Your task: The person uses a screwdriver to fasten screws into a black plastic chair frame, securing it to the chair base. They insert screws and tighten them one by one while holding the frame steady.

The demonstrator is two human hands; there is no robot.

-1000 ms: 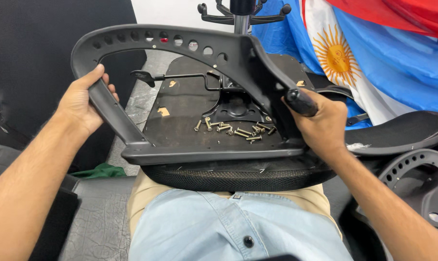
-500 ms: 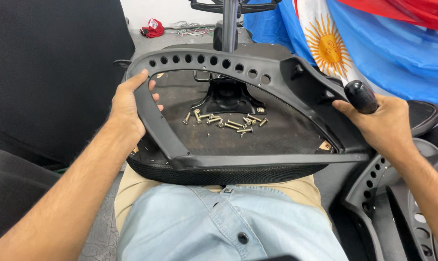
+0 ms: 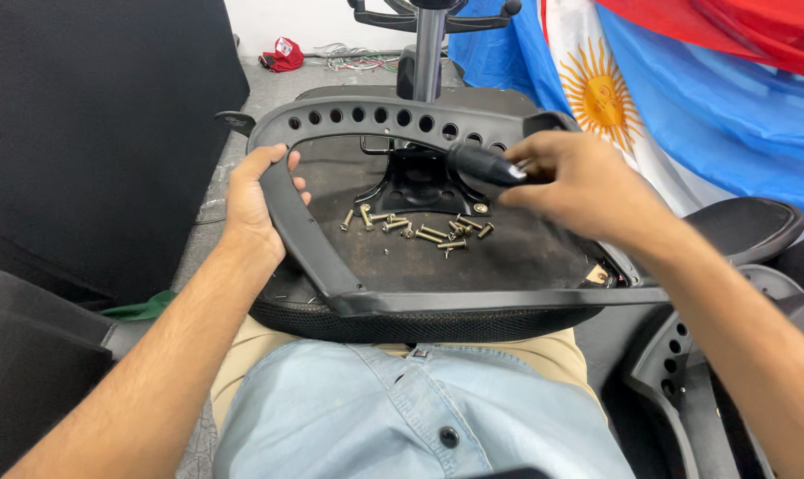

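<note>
An upturned office chair seat (image 3: 526,257) rests across my lap. Over it lies a black plastic frame (image 3: 313,235) with a row of holes along its far rim. My left hand (image 3: 253,200) grips the frame's left bar. My right hand (image 3: 579,182) hovers over the seat, closed on a black tool handle (image 3: 482,164) that points left. Several brass-coloured screws (image 3: 415,228) lie loose on the seat board, next to the black metal mounting plate (image 3: 420,182).
A chair base column (image 3: 429,44) stands beyond the seat. A blue, white and red flag (image 3: 686,98) hangs at the right. Other black chair parts (image 3: 748,226) lie at the right, a dark panel (image 3: 91,133) at the left. A red cloth (image 3: 284,53) and cables lie on the far floor.
My right hand has left the frame's right corner and moved left over the seat with the tool handle. The view has shifted, and my left hand keeps its grip on the frame.
</note>
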